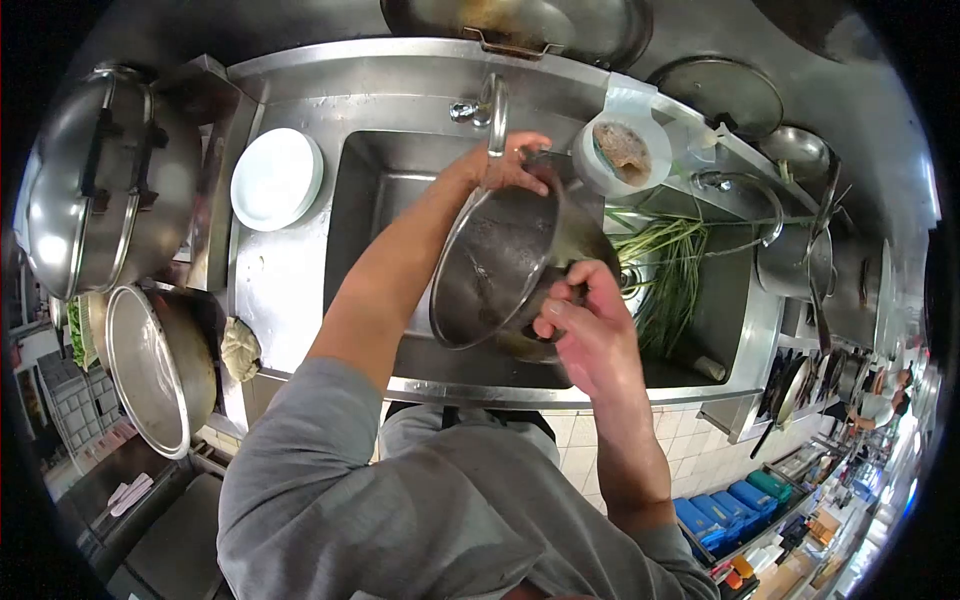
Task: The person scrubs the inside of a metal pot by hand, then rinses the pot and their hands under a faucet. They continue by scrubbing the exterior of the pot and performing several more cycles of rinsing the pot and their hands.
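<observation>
A large metal pot is tilted over the sink, its open mouth turned to the left. My left hand is at the pot's far rim beside the faucet, fingers spread. Nearer to me, my right hand has its fingers closed round the pot's side handle. Wet marks show on the pot's inner wall. Long green stalks lie in the right basin, partly behind the pot. A white container with brownish contents stands behind the basins.
White plates are stacked left of the sink, with a crumpled cloth near the counter edge. A large basin stands at the left. A second faucet arches over the right basin. People are far off at the right.
</observation>
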Action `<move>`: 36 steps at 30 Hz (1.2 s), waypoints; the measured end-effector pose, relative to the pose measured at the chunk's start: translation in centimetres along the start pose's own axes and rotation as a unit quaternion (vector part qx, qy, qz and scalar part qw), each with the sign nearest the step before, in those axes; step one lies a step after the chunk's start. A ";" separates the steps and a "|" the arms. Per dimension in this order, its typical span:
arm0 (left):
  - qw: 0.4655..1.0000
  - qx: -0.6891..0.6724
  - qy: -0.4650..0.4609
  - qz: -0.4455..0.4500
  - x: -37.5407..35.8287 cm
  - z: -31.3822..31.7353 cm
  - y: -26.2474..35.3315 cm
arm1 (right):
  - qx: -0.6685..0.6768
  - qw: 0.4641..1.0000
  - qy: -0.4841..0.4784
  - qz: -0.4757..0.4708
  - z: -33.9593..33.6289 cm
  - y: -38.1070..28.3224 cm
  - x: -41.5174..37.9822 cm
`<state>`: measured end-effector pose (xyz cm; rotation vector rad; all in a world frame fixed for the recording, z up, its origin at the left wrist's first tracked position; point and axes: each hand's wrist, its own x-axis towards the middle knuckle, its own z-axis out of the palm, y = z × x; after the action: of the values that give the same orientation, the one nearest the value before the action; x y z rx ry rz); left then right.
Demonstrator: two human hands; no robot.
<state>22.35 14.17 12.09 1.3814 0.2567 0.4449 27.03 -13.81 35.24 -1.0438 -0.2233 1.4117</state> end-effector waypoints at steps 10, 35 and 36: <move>0.796 -0.418 0.350 -0.263 -7.4 6.7 3.2 | -0.075 0.995 -0.004 0.062 -2.1 8.6 7.4; 0.776 -0.547 0.296 -0.108 -10.8 6.1 0.2 | -0.659 0.751 0.008 -0.051 -0.3 12.3 28.7; 0.773 -0.544 0.311 -0.100 -10.7 5.9 0.4 | -0.699 0.708 0.012 -0.100 0.4 12.2 28.2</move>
<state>15.25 4.22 12.68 0.0181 0.5652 0.7092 24.51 8.79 14.56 -2.1420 -1.5126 0.8425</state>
